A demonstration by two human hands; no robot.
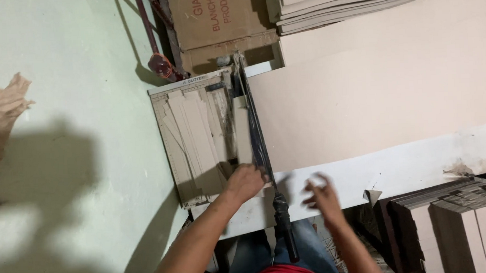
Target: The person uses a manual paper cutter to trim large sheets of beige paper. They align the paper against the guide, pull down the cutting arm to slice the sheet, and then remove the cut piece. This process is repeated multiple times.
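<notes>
A guillotine paper cutter lies on the pale green floor, its long dark blade arm down and its black handle pointing toward me. Several cut tan card strips lie on its board. My left hand rests with curled fingers on the near end of the strips, right beside the blade. My right hand hovers, blurred, with fingers spread over a large tan card sheet to the right of the blade, holding nothing.
A white board lies under the sheet's near edge. Stacked card sheets and a brown carton sit at the top. Dark stacks of cut pieces stand lower right. Crumpled brown paper is at the left edge.
</notes>
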